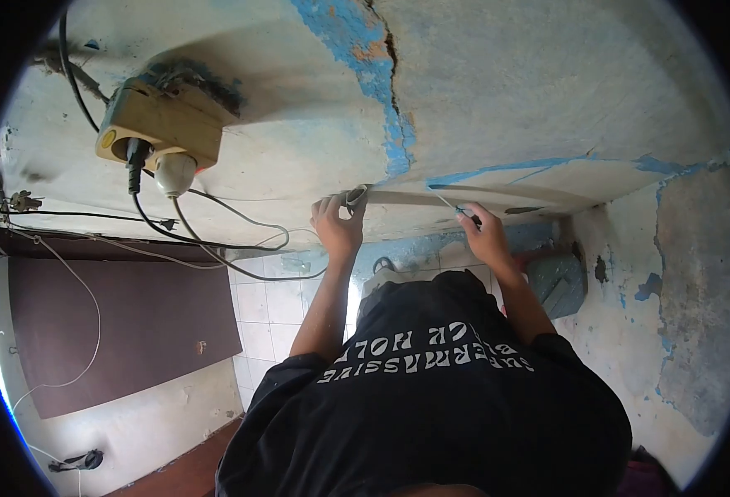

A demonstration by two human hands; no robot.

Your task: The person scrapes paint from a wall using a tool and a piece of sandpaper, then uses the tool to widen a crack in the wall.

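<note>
A worn wall (514, 91) with a crack and peeling blue paint fills the top of the view. My left hand (337, 225) is raised near it, its fingers closed round a small greyish rolled or tube-like piece (357, 196) close to the wall. To the right, my right hand (485, 232) pinches the dark handle of a thin tool (452, 205). The tool's slender pale shaft points up and left, its tip at the blue-edged strip (456, 184) on the wall.
A yellowish socket box (166, 120) with two plugs hangs at upper left, with loose cables (207, 242) below it. A brown panel (125, 315) stands at left. A grey-green container (557, 286) sits right of my right arm, above the tiled floor (270, 302).
</note>
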